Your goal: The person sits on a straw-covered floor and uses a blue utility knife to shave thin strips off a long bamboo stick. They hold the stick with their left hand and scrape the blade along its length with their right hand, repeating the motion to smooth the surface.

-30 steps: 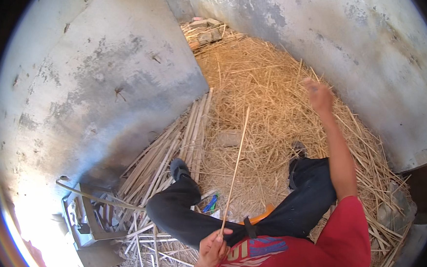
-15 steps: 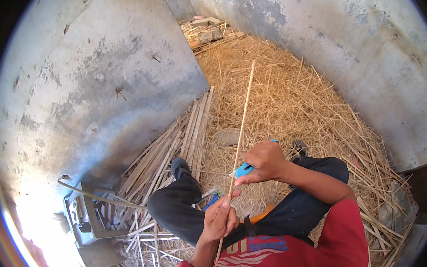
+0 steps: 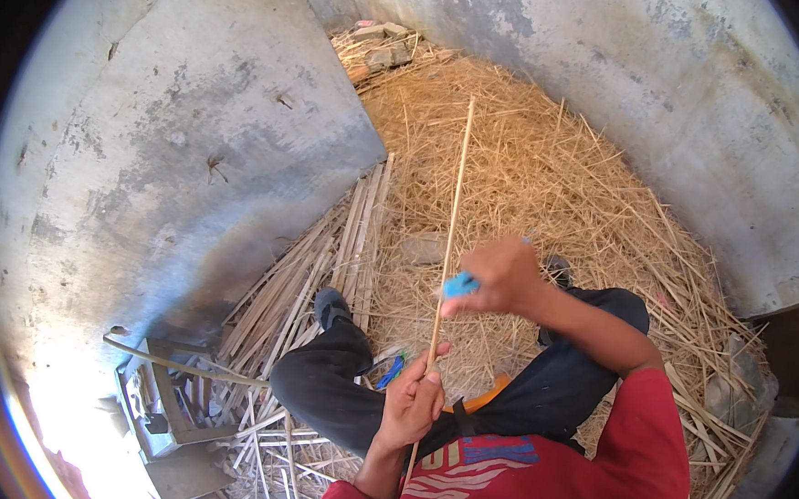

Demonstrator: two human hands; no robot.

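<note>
Since a moment ago my right hand [image 3: 506, 276] has slid slightly up the long reed [image 3: 450, 253], still closed around a small blue tool [image 3: 460, 284] whose shape I cannot make out. My left hand [image 3: 411, 401] keeps gripping the reed's lower end above my lap. Straw [image 3: 550, 176] covers the floor between concrete walls [image 3: 196, 136]; split canes [image 3: 345, 246] lie beside my left foot [image 3: 329, 306].

Ahead of the right hand [image 3: 506, 279] the loose golden straw heap [image 3: 550, 176] lay open. A grey concrete wall [image 3: 196, 136] closed the left side, another grey wall [image 3: 665, 92] the right, and flat pale split-cane strips [image 3: 340, 255] lay stacked left of the left hand [image 3: 411, 401].
</note>
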